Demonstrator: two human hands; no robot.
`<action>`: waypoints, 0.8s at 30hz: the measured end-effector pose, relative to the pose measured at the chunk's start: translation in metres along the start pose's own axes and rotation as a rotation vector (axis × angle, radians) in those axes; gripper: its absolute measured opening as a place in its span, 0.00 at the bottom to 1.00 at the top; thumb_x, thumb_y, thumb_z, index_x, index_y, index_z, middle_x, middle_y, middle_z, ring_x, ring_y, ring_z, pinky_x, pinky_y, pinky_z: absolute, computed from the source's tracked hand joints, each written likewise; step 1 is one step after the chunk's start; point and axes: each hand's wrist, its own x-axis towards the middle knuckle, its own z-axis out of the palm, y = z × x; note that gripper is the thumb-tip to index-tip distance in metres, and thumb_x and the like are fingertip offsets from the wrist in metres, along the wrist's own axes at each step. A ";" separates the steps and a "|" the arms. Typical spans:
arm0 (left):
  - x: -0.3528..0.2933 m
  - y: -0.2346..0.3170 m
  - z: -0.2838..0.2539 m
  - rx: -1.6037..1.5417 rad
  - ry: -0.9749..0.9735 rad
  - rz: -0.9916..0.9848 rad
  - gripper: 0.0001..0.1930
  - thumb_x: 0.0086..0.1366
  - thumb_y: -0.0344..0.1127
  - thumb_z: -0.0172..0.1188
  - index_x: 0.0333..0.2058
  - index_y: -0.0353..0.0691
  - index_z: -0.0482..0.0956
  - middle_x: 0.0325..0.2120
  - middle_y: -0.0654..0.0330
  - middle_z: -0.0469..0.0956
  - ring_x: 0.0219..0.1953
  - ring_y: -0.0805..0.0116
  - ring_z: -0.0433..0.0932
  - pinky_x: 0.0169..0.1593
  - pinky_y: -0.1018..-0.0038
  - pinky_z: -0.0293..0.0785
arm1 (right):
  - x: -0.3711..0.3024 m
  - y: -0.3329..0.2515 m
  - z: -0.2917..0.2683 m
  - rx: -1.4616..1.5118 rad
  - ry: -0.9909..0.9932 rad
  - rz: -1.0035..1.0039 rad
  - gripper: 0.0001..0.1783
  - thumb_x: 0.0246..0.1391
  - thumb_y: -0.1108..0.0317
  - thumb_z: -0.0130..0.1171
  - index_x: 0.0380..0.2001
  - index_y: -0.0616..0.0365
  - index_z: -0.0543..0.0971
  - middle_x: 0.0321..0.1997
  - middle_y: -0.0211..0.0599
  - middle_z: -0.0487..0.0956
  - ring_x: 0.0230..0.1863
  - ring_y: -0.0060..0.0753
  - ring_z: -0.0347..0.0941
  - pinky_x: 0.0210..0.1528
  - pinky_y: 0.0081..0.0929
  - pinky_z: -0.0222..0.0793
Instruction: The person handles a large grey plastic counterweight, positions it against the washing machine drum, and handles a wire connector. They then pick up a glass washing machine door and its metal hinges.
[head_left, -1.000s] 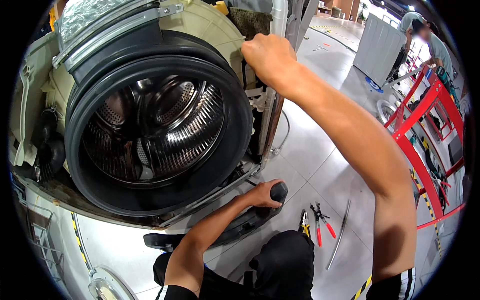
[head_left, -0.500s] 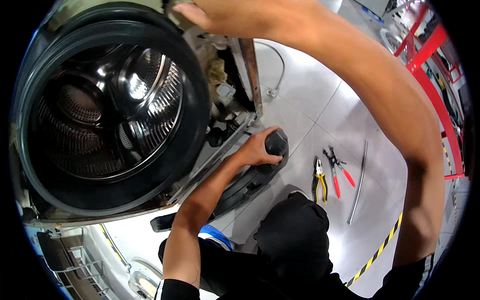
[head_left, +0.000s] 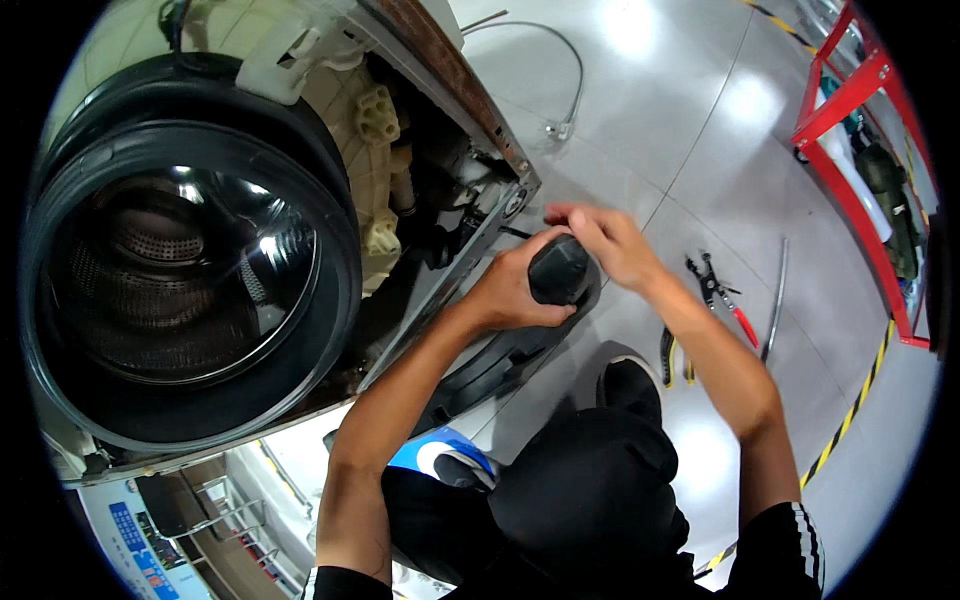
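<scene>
My left hand [head_left: 510,285] is closed around the dark, rounded end [head_left: 559,270] of a long black curved part [head_left: 505,365]. This part stands on the floor against the front lower corner of an opened front-load washing machine. Its exact kind does not show. Right beside the rounded end, my right hand [head_left: 615,248] has its fingers stretched out to the left, the tips blurred, with nothing visible in them. On the left, the machine's drum [head_left: 185,270] lies bare inside a thick black rubber door gasket [head_left: 335,330].
Black-and-red pliers [head_left: 715,290], a grey tube [head_left: 776,300] and yellow-and-black pliers [head_left: 668,350], partly hidden by my right forearm, lie on the tiled floor. A red rack [head_left: 850,130] stands at the right. The machine's rusty frame edge [head_left: 440,65] juts out ahead.
My right hand has come down from the machine's top to the dark part's rounded end. My left hand keeps its grip there. The view has shifted, showing more of the machine's open inside.
</scene>
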 end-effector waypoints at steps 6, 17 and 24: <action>0.002 0.011 0.002 0.120 -0.023 0.007 0.39 0.35 0.36 0.67 0.50 0.37 0.63 0.45 0.50 0.68 0.49 0.56 0.69 0.51 0.69 0.65 | -0.018 0.053 0.026 0.507 0.106 -0.035 0.29 0.58 0.49 0.37 0.48 0.66 0.68 0.47 0.47 0.72 0.48 0.33 0.68 0.50 0.28 0.60; -0.003 0.021 0.028 0.275 -0.037 0.169 0.41 0.35 0.35 0.69 0.52 0.38 0.62 0.49 0.53 0.66 0.52 0.57 0.65 0.54 0.68 0.61 | -0.047 0.070 0.024 0.210 0.217 -0.207 0.43 0.50 0.33 0.31 0.36 0.70 0.74 0.39 0.51 0.74 0.43 0.46 0.71 0.46 0.33 0.64; -0.006 0.027 0.039 0.255 -0.055 0.161 0.41 0.35 0.34 0.70 0.51 0.37 0.62 0.48 0.51 0.64 0.52 0.53 0.64 0.54 0.67 0.61 | -0.052 0.075 0.021 0.258 0.176 -0.261 0.43 0.50 0.34 0.29 0.32 0.69 0.74 0.37 0.51 0.75 0.41 0.49 0.71 0.45 0.35 0.64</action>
